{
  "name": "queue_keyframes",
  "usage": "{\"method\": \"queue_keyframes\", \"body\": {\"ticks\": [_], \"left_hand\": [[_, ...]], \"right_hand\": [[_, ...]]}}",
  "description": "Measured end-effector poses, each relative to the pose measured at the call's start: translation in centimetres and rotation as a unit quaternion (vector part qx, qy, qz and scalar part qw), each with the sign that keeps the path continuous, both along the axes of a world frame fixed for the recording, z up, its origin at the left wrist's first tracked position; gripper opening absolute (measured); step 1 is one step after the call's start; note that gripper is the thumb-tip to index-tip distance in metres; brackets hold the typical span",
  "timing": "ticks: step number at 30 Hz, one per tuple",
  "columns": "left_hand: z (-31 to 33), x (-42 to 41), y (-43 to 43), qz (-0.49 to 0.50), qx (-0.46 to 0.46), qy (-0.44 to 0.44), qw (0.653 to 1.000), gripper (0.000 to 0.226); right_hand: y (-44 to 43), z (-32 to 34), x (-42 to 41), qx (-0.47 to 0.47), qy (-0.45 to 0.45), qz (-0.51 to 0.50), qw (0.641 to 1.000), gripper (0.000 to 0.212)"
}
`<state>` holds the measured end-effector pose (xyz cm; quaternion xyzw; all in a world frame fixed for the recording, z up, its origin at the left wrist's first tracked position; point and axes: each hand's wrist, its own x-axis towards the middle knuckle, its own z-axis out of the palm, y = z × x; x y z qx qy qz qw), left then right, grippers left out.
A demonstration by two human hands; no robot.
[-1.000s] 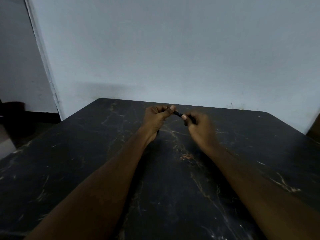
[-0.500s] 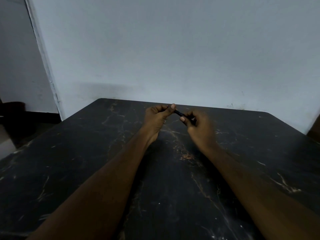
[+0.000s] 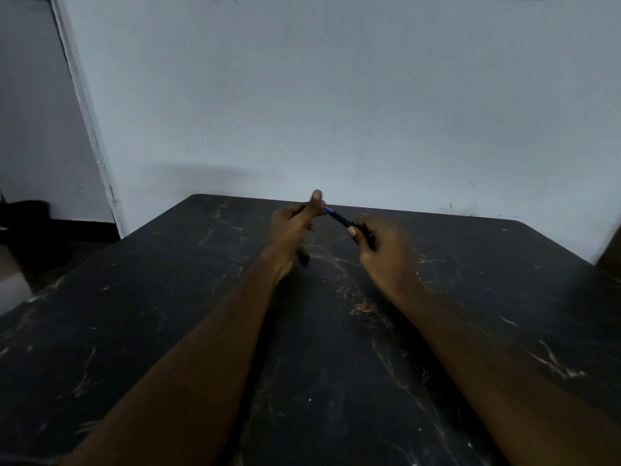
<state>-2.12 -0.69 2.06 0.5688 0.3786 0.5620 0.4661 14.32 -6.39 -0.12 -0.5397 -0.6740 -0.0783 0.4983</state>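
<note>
Above the far middle of a black marbled table (image 3: 161, 297), both my hands are raised close together. My right hand (image 3: 386, 253) grips a thin black pen (image 3: 340, 218) whose blue tip points up and left toward my left hand. My left hand (image 3: 290, 228) is curled with the thumb standing up, just beside that blue tip. A short dark piece, probably the pen's cap (image 3: 304, 255), pokes out below the left fist. Most of the pen's barrel is hidden inside my right fingers.
A pale wall (image 3: 336, 112) stands right behind the table's far edge. A white door frame (image 3: 87, 129) runs down at the left, with dark floor and a dim shape beyond. A dark brown object (image 3: 611, 247) shows at the right edge.
My hands have drawn apart: the pen has come away from my left hand and its blue tip now shows. My left thumb has lifted upright.
</note>
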Motion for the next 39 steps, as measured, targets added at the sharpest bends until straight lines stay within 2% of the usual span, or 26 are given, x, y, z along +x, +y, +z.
{"method": "queue_keyframes", "body": {"ticks": [2, 4, 8, 10, 14, 17, 19, 23, 26, 28, 33, 39], "left_hand": [[-0.4, -0.7, 0.7, 0.051, 0.010, 0.068, 0.996, 0.038], [-1.2, -1.5, 1.4, 0.109, 0.036, 0.184, 0.976, 0.035], [-1.9, -2.0, 1.5, 0.131, 0.021, 0.430, 0.893, 0.055], [-1.8, -1.8, 1.3, 0.133, 0.015, 0.476, 0.869, 0.055], [-1.7, -1.4, 1.2, 0.110, 0.028, 0.474, 0.873, 0.034], [-1.7, -0.9, 1.3, 0.086, 0.027, 0.436, 0.895, 0.024], [-1.6, -0.5, 1.4, 0.069, 0.005, 0.372, 0.925, 0.022], [-1.2, 0.1, 1.1, 0.025, -0.065, 0.140, 0.988, 0.024], [-0.8, 0.3, 0.5, -0.043, -0.092, -0.027, 0.995, 0.016], [-0.4, 0.4, 0.1, -0.077, -0.085, -0.096, 0.989, 0.019], [0.0, 0.5, -0.3, -0.116, -0.084, -0.180, 0.973, 0.027], [0.0, 0.8, -0.3, -0.124, -0.075, -0.178, 0.973, 0.028]], "right_hand": [[-0.2, 0.2, 0.1, 0.017, 0.009, -0.004, 1.000, 0.018], [-0.3, 0.3, 0.3, 0.018, 0.028, -0.015, 0.999, 0.015], [-0.5, 0.7, 1.0, 0.018, 0.056, -0.051, 0.997, 0.015], [-0.6, 0.8, 1.4, 0.021, 0.076, -0.074, 0.994, 0.015], [-0.7, 1.0, 2.5, 0.033, 0.116, -0.107, 0.987, 0.015], [-0.8, 1.1, 3.1, 0.038, 0.141, -0.115, 0.983, 0.014], [-0.8, 1.1, 3.2, 0.034, 0.142, -0.109, 0.983, 0.015], [-0.6, 0.9, 2.9, 0.020, 0.122, -0.092, 0.988, 0.016], [-0.5, 0.7, 2.3, 0.002, 0.095, -0.077, 0.993, 0.017], [-0.4, 0.6, 1.9, -0.003, 0.071, -0.064, 0.995, 0.016], [-0.2, 0.3, 1.5, -0.024, 0.047, -0.030, 0.998, 0.012], [0.0, 0.2, 1.5, -0.026, 0.044, -0.026, 0.998, 0.015]]}}
